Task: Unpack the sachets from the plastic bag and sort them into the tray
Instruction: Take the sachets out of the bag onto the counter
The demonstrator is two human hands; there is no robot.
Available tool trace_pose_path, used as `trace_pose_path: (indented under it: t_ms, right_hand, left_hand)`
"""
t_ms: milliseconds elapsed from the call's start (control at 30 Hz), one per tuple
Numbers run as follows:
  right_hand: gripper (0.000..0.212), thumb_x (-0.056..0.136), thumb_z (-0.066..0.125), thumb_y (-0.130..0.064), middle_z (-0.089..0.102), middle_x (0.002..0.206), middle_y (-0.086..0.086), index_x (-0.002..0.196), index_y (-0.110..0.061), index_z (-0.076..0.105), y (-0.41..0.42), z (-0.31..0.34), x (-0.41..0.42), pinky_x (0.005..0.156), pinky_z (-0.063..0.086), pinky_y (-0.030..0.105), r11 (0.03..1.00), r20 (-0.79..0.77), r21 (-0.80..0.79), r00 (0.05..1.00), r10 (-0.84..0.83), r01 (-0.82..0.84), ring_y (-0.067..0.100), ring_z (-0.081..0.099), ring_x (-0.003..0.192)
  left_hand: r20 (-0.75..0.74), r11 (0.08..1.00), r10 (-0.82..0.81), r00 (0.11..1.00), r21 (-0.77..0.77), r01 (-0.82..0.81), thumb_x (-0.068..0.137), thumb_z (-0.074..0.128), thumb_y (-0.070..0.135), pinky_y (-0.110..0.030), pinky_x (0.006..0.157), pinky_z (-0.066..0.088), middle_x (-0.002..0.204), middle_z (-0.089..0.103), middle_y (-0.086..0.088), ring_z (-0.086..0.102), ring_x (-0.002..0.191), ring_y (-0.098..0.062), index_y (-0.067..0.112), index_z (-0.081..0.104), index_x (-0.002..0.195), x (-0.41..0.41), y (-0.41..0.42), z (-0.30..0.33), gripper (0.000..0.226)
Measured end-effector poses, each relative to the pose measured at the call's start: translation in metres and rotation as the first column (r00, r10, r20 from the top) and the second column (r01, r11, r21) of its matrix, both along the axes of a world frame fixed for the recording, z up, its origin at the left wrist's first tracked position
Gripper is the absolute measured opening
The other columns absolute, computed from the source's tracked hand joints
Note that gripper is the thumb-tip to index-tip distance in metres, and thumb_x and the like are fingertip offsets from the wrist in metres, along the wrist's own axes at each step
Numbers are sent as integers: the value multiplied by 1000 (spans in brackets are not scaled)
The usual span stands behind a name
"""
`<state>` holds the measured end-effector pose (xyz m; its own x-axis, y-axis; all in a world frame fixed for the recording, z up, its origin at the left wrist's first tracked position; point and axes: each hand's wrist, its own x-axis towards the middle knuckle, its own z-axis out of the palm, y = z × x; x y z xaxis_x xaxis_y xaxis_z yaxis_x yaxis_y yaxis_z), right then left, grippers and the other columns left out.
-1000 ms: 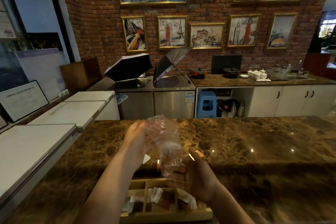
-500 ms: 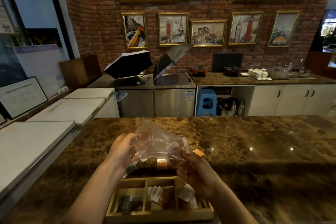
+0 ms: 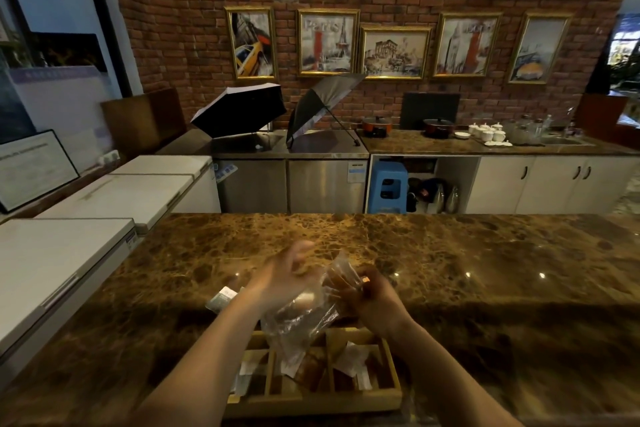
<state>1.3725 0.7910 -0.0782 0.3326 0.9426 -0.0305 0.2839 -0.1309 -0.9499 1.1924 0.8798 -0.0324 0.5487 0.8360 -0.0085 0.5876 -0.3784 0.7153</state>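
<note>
Nearest the camera, below the grip, sits the shallow wooden tray with divided compartments [image 3: 393,369], already carrying white and brown paper sachets [image 3: 353,359] in several slots. Just above it hangs the clear crinkled plastic bag [image 3: 301,312], its lower end drooping over the tray's middle compartments. The right hand [image 3: 372,291] has its fingers closed on the bag's upper corner, and something small and orange shows at its fingertips, too blurred to name. The left hand [image 3: 287,274] is smeared with motion; it lies against the bag's other side, but whether its grip is closed on the plastic cannot be told. Left of the grip, a loose pale sachet [image 3: 221,298] lies on the brown marble desk [image 3: 485,270], outside the tray.

To do this well, the person should probably keep the bag's mouth over the tray so anything that slips lands inside, pinch the film rather than bunch it, and draw sachets out one kind at a time. The stray sachet on the desk likely wants collecting too.
</note>
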Motion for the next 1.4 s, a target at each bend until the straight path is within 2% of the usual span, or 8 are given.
trace_pose_path:
  t_ms: [133,267,400,533,800,967,1200,1400]
  right_hand:
    - [29,89,73,-23,77,95,-2,108,-38,56,2,-1,-2,76,64,47,992,309,64,947,86,-111,15,75,85]
    - [32,87,72,-15,76,96,-8,112,-31,60,5,3,-7,77,60,42,970,478,114,868,134,-213,11,71,86]
    - [31,84,79,-11,76,97,-9,104,-30,67,8,2,-11,76,62,33,964,475,149,871,127,-222,7,72,88]
    - [25,80,85,-15,76,92,-10,91,-32,71,11,4,-11,72,60,24,959,462,171,878,124,-226,4,71,84]
    - [10,83,82,-21,77,90,-10,92,-24,78,17,5,-10,75,61,36,955,437,197,892,116,-221,6,71,84]
    - [9,84,81,-19,77,89,-8,91,-23,77,17,11,-9,76,60,41,953,412,227,906,94,-202,9,70,84]
    - [12,87,78,-22,76,92,-8,98,-26,74,19,19,-8,76,62,42,954,470,215,879,87,-209,8,71,84]
    - [14,86,80,-20,75,90,-10,96,-28,73,11,25,7,77,62,35,966,487,185,871,68,-179,4,70,83]
  left_hand:
    - [29,999,-33,999,-38,34,92,68,33,-21,84,44,141,56,-1,55,121,-14,36,25,153,6,-9,-19,74]
    - [59,999,-22,998,35,20,88,73,26,-17,85,45,125,66,4,62,110,-9,34,40,143,-2,-7,-32,66]
    - [79,995,-22,997,96,14,86,75,23,-11,81,49,109,67,20,63,98,7,38,57,121,-13,-1,-36,42]
    - [110,990,5,994,140,-21,82,79,25,-32,81,57,100,72,18,66,92,2,38,67,101,-20,3,-42,25]
    - [179,984,47,983,158,-76,86,75,26,-41,78,58,90,73,14,68,86,-3,30,68,90,-18,1,-46,10]
    - [207,985,43,977,153,-76,88,74,25,-39,66,58,84,72,11,66,72,-3,28,65,88,-17,-1,-38,9]
    - [242,983,68,968,150,-106,87,75,23,-32,77,58,91,71,13,65,85,0,32,65,94,-15,-7,-30,15]
    - [262,988,9,965,146,-49,84,77,23,-32,88,57,112,69,17,65,102,3,33,63,118,-18,-4,-36,38]
